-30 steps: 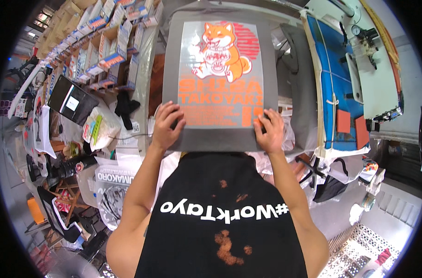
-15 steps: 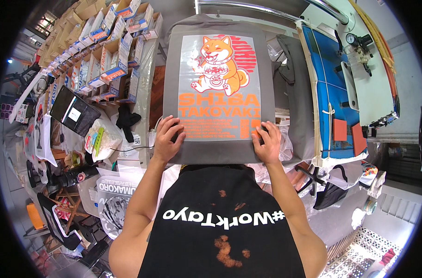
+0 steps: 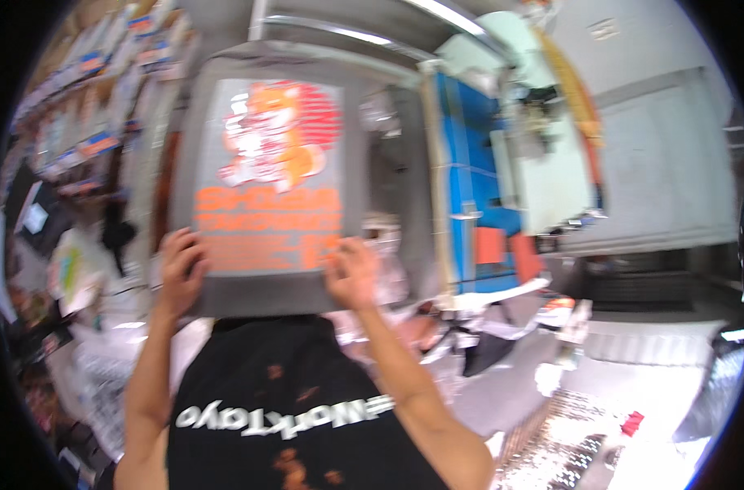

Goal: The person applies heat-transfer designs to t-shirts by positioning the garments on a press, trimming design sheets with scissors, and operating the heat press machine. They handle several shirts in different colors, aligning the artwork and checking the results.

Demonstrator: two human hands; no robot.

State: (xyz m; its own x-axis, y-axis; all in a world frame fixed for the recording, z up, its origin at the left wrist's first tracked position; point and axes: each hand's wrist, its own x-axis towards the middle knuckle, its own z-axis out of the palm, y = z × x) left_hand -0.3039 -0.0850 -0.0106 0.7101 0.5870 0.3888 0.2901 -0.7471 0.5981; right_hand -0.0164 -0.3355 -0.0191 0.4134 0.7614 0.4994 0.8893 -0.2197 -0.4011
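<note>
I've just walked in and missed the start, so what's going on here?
A person has both hands at a clear-looking sheet printed with an orange cartoon dog, which lies on grey fabric. The left hand is at its lower left corner, the right hand at its lower right; blur hides whether either grips it. The sheet looks flat. Off to the right is a blue panel with two reddish pieces near its lower end.

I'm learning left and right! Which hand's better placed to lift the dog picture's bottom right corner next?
Probably the right hand: it's at that corner of the dog picture; the left hand is by the opposite edge.
</note>
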